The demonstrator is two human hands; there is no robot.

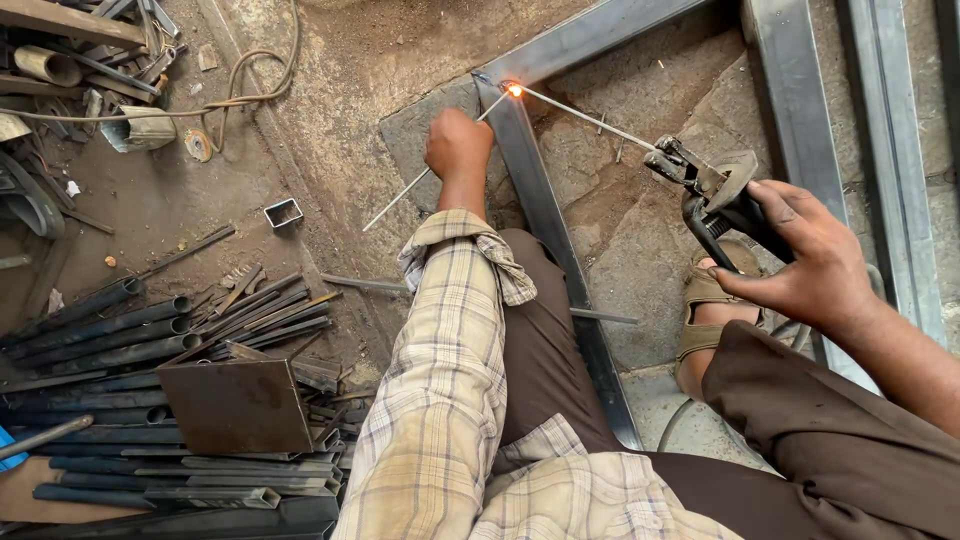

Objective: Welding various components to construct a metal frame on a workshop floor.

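My right hand (pixel 805 260) grips a black welding electrode holder (pixel 712 190), whose thin rod (pixel 590 118) runs left to a bright spark (pixel 515 90) at the corner joint of a steel square-tube frame (pixel 540 200). My left hand (pixel 458 145) is closed on a second thin rod (pixel 400 195), held slanted with its upper end near the same spark. The frame lies on the stone floor, one tube running down under my left forearm and another going up to the right.
A heap of steel pipes and bars with a rusty plate (pixel 235 405) lies at lower left. A short square tube offcut (pixel 283 213), a hose (pixel 240 85) and scrap sit upper left. More steel tubes (pixel 880 120) lie at right. My sandalled foot (pixel 705 310) rests by the frame.
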